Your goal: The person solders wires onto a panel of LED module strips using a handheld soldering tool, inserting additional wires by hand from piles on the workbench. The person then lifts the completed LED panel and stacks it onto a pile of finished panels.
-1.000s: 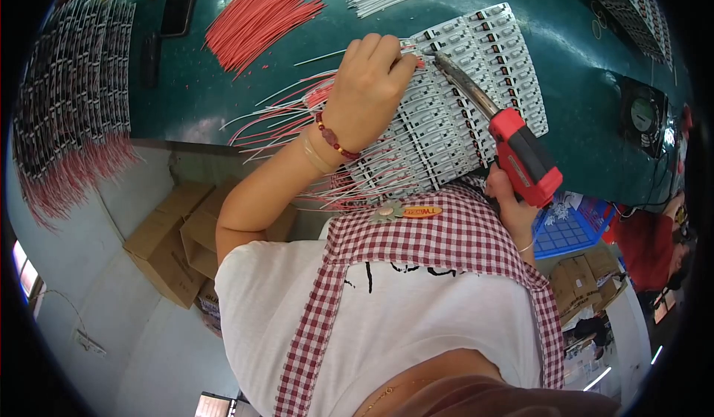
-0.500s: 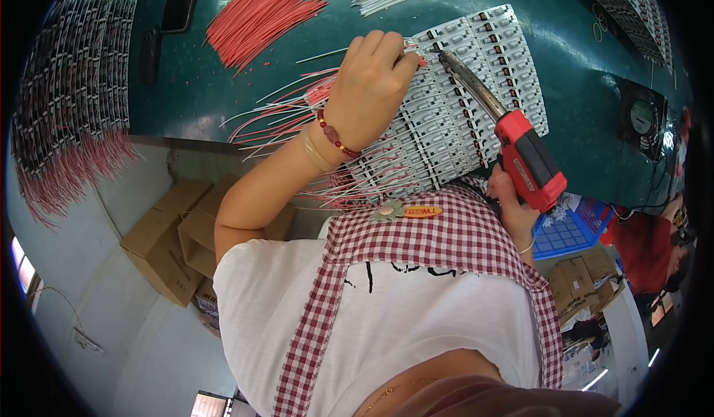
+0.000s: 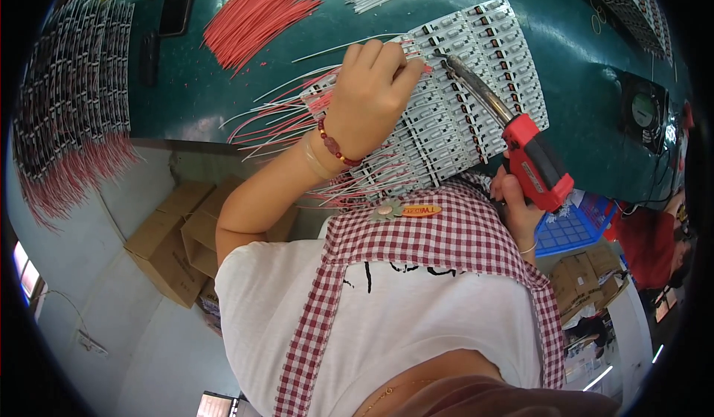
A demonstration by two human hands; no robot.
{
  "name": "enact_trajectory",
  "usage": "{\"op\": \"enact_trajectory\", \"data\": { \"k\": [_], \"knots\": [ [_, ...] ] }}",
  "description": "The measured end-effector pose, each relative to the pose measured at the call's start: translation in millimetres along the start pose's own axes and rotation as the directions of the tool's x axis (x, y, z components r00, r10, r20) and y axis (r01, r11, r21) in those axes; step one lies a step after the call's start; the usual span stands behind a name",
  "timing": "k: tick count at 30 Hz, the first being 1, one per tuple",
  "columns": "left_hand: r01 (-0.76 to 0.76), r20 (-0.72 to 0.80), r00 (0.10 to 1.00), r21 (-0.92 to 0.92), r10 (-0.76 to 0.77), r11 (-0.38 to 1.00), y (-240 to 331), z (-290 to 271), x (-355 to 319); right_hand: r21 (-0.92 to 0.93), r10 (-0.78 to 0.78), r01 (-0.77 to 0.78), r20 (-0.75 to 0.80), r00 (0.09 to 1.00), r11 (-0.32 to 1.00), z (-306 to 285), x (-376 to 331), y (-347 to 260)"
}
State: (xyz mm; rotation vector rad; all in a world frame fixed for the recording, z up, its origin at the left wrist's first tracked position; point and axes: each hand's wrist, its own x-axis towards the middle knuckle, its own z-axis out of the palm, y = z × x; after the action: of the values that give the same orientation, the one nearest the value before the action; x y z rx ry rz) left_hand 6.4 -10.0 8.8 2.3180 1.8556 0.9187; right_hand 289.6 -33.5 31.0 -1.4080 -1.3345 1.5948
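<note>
In the head view, the left hand point(image 3: 370, 93) bends over white circuit boards point(image 3: 487, 82) on the green counter point(image 3: 587, 153), among red and white wires point(image 3: 318, 103); I cannot tell what its fingertips pinch. The right hand point(image 3: 519, 212) grips a red-and-black soldering gun point(image 3: 537, 162), tip near the boards

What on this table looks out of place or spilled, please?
Small red scraps lie scattered on the green table, below the red wire bundle; they look like stray litter. Also, the attached wires beside the left hand splay unevenly, though this may be normal.
</note>
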Motion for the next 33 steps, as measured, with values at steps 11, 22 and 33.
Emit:
{"op": "enact_trajectory", "data": {
  "k": [11, 22, 33],
  "knots": [
    [0.033, 0.059, 0.998, -0.02, -0.032, 0.999, 0.6, 7.6, -4.0, -0.221, -0.017, 0.028, 0.051, 0.999, 0.975, -3.3, -0.6, 7.8],
    [0.074, 0.061, 0.995, -0.017, -0.073, 0.997, 3.6, 5.4, 0.6, -0.234, -0.025, 0.044, 0.081, 0.996, 0.971, -5.5, -2.6, 8.4],
    [0.077, 0.098, 0.992, -0.002, -0.077, 0.997, 2.4, 3.5, 0.1, -0.225, -0.025, 0.039, 0.066, 0.998, 0.973, -1.6, -1.5, 7.7]
  ]
}}
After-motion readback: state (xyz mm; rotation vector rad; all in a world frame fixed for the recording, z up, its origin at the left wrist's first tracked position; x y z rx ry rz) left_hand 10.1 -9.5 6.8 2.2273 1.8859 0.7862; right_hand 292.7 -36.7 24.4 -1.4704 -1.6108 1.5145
